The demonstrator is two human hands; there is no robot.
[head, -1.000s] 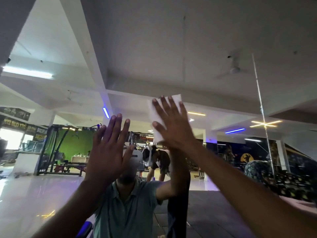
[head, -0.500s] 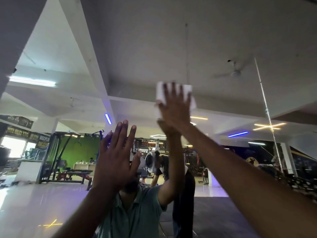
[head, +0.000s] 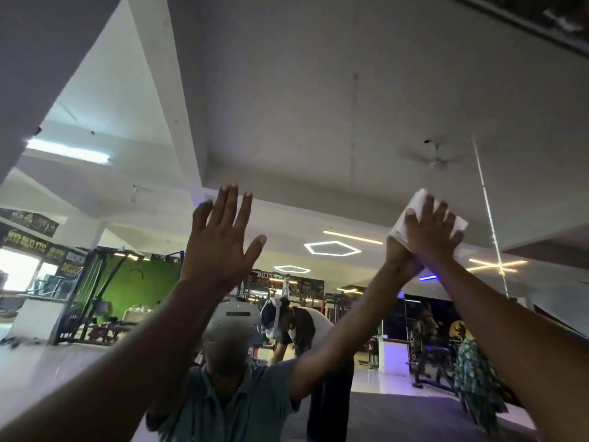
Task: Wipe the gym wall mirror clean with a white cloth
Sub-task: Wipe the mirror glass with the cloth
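The wall mirror [head: 318,122] fills the whole view and reflects the gym ceiling, lights and machines. My right hand [head: 430,231] is raised high on the right, fingers spread flat, pressing a folded white cloth [head: 414,207] against the glass; the cloth's edges stick out around the fingers. My left hand [head: 220,240] is up at centre left, palm flat toward the mirror with fingers straight and spread, holding nothing. My own reflection in a teal shirt with a headset shows below the hands.
A thin vertical seam or rod [head: 489,218] runs down the mirror just right of the cloth. A dark frame edge [head: 541,23] crosses the top right corner. Reflected in the glass are another person bending over [head: 296,327] and gym machines [head: 95,298].
My right hand has swept the cloth to the right across the glass. The left hand has risen higher on the mirror.
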